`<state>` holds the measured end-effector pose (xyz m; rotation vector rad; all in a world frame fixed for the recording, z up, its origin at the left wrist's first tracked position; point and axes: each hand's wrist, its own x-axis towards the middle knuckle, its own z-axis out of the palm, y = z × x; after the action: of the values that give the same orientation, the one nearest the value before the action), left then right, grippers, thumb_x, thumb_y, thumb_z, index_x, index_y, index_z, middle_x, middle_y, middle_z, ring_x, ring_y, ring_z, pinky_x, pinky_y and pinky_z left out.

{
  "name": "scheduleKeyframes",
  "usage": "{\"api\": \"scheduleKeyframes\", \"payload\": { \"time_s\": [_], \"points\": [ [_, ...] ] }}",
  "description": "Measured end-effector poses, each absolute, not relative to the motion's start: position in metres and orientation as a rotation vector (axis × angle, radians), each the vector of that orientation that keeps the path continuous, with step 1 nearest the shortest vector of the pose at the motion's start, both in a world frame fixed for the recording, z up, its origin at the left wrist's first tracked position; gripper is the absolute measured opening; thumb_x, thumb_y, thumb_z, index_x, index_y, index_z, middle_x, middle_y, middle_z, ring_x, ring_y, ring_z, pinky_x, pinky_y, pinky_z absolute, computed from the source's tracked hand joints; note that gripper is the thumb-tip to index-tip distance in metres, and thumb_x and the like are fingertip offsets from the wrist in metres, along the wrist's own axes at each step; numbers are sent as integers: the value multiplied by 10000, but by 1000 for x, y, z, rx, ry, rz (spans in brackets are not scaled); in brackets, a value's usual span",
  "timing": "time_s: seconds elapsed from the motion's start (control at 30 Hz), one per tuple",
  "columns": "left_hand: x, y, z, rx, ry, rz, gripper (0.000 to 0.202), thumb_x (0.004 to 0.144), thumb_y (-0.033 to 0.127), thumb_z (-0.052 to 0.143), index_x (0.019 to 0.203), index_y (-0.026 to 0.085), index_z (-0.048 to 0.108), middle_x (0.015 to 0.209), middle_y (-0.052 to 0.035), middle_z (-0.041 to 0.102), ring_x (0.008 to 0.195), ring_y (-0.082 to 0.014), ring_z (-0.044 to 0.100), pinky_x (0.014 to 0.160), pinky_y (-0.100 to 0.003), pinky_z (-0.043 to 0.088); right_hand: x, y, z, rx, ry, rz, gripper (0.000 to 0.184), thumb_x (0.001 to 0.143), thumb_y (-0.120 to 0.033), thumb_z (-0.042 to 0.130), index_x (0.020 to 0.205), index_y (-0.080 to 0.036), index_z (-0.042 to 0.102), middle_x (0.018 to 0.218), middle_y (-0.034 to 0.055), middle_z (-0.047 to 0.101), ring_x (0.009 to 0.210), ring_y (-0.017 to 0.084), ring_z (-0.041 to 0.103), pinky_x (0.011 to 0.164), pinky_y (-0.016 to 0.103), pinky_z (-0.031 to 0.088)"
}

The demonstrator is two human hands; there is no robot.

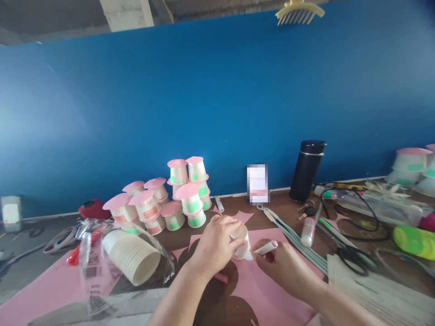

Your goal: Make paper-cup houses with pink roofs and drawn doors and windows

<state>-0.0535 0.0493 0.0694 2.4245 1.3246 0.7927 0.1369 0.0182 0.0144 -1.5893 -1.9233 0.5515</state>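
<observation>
My left hand [216,246] is closed around a small white paper cup [242,240], held on its side above a pink paper sheet [268,290] with round holes cut out of it. My right hand [283,271] grips a white glue stick [267,247] with a pink tip. The stick's end touches the cup's side. Both hands are low in the middle of the view, over the brown table [282,217].
A pile of finished cups with pink lids [163,199] stands behind my hands. A sleeve of stacked white cups [131,256] in plastic lies at left. Black flask [306,170], scissors [351,260], another glue stick [308,232], cables and a green bottle [414,241] crowd the right.
</observation>
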Motion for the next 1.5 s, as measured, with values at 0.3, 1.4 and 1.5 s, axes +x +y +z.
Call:
{"api": "scheduleKeyframes", "payload": {
  "time_s": [0.3, 1.4, 1.5],
  "points": [
    [-52, 48, 72, 2426, 1320, 785, 314, 806, 373, 661, 1107, 284, 665, 1128, -16, 661, 1039, -234, 543, 875, -356, 460, 142, 22, 17, -1584, -1957, 541, 189, 754, -192, 459, 566, -207, 455, 508, -70, 397, 496, 99, 389, 481, 228, 276],
    [-52, 50, 67, 2418, 1326, 814, 292, 797, 385, 670, 1076, 300, 678, 1134, -3, 664, 1042, -236, 546, 861, -351, 454, 150, 31, 29, -1693, -1909, 589, 265, 730, -215, 452, 549, -208, 259, 513, -67, 246, 508, 93, 233, 458, 246, 188],
    [-52, 49, 67, 2421, 1332, 810, 288, 795, 371, 676, 1074, 302, 678, 1141, -3, 663, 1047, -238, 547, 857, -351, 451, 150, 32, 31, -1679, -1918, 594, 283, 731, -219, 454, 549, -208, 238, 513, -67, 231, 506, 93, 232, 459, 248, 183]
  ]
}}
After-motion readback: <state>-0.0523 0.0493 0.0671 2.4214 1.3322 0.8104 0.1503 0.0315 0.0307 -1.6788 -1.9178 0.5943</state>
